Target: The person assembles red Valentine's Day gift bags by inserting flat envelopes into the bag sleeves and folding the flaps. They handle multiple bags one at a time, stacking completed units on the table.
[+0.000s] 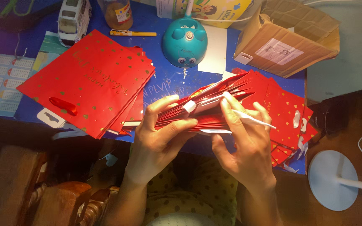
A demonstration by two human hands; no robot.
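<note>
Red paper gift bags [208, 109], folded flat and fanned in a bundle, sit between the two hands over the near edge of the blue bench [166, 81]. The left hand [160, 134] clamps the bundle's left end, thumb on top and fingers curled beneath. The right hand [244, 146] presses on the bundle's right end, fingers spread, pinching a thin white stick [254, 120]. Left of the bundle lies a stack of finished red bags [89, 79] with a red ribbon handle [63, 105]. Right of the bundle, more flat red bags [288, 115] spread out. Behind the bundle stand a teal round toy [185, 42] and a cardboard box [288, 39].
</note>
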